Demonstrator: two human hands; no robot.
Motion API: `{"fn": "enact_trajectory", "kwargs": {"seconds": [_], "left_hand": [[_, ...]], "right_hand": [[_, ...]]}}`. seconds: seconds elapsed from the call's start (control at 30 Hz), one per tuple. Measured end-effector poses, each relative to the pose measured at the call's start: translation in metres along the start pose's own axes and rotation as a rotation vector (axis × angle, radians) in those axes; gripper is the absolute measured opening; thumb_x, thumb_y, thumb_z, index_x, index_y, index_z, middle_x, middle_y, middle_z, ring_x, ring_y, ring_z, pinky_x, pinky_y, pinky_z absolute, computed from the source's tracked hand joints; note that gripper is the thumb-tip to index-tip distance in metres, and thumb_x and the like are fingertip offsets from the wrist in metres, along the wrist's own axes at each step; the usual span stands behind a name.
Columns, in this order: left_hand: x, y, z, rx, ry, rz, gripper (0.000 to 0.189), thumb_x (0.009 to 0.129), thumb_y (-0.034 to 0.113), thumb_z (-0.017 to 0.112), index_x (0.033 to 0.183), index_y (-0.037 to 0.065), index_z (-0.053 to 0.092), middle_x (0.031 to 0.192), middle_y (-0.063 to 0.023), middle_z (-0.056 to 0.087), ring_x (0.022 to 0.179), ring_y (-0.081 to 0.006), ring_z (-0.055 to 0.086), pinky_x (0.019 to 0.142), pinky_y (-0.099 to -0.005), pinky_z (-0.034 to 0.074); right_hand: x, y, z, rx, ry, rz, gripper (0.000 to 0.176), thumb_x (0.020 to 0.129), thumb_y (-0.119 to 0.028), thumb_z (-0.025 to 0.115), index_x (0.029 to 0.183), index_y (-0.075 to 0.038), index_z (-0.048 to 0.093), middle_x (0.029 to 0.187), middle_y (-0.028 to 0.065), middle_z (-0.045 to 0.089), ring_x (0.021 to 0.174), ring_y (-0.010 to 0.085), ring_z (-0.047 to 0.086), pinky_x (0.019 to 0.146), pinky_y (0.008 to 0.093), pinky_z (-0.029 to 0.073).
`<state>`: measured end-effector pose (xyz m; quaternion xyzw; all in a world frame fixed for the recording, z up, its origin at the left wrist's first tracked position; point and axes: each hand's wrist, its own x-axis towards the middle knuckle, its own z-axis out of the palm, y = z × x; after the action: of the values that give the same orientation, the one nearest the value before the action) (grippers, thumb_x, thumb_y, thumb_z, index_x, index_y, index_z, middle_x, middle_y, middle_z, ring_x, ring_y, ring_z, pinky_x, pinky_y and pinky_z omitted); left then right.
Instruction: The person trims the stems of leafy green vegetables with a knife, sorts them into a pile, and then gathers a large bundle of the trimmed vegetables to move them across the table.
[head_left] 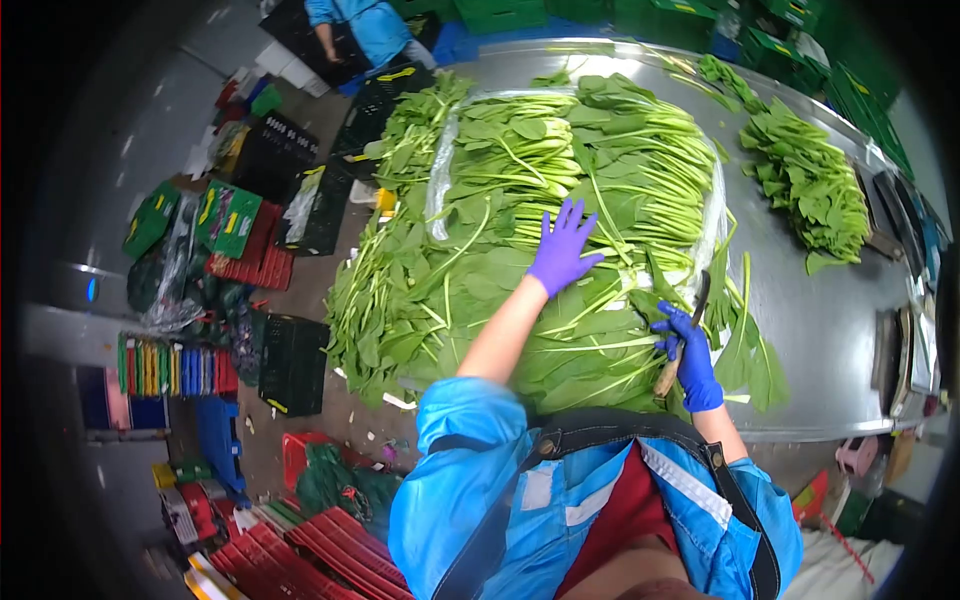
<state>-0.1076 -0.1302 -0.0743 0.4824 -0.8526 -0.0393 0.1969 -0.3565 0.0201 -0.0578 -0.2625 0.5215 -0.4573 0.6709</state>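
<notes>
Leafy greens with long pale stems (640,170) lie heaped over the left and middle of a metal table (820,330). My left hand (565,248), in a purple glove, rests on the heap with its fingers spread and nothing in its grasp. To its right, my right hand (690,350), in a blue glove, is closed round a knife (668,376) with a wooden handle and a dark curved blade pointing up and away. Clear plastic film (443,170) shows at the edges of the stacked bunches.
Another pile of greens (805,185) lies at the table's right. Black crates (378,110) stand by its left edge, green crates (500,12) behind it. Beyond the far left corner stands a person in blue (375,30). Red crates (330,550) sit at lower left.
</notes>
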Motion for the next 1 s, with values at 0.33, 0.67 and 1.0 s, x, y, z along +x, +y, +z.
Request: {"fn": "enact_trajectory", "kwargs": {"seconds": [0.33, 0.67, 1.0], "left_hand": [[-0.073, 0.121, 0.023, -0.345, -0.862, -0.082, 0.09, 0.07, 0.072, 0.053, 0.112, -0.008, 0.054, 0.127, -0.0351, 0.04, 0.125, -0.0422, 0.035, 0.1, -0.0621, 0.02], [-0.113, 0.188, 0.044, -0.081, -0.643, -0.031, 0.115, 0.057, 0.045, 0.078, 0.146, 0.015, 0.011, 0.144, -0.0311, 0.018, 0.129, -0.0465, 0.028, 0.095, -0.0696, 0.022], [-0.202, 0.01, -0.016, 0.134, -0.539, -0.271, 0.106, 0.06, 0.041, 0.078, 0.146, 0.023, 0.017, 0.117, -0.013, 0.053, 0.113, -0.031, 0.048, 0.102, -0.0578, 0.022]], "right_hand": [[-0.021, 0.004, -0.041, 0.029, 0.314, -0.054, 0.042, 0.087, -0.031, 0.053, 0.12, -0.005, 0.056, 0.093, 0.0088, 0.063, 0.049, 0.0051, 0.041, 0.062, 0.0231, 0.043], [0.035, -0.037, -0.042, -0.124, 0.079, -0.062, 0.041, 0.088, -0.028, 0.051, 0.122, -0.005, 0.055, 0.087, 0.0024, 0.063, 0.056, 0.0042, 0.04, 0.06, 0.0225, 0.042], [0.04, -0.031, -0.044, -0.098, 0.128, -0.07, 0.042, 0.088, -0.027, 0.051, 0.126, -0.009, 0.054, 0.093, 0.001, 0.058, 0.057, 0.0035, 0.038, 0.068, 0.0218, 0.039]]}}
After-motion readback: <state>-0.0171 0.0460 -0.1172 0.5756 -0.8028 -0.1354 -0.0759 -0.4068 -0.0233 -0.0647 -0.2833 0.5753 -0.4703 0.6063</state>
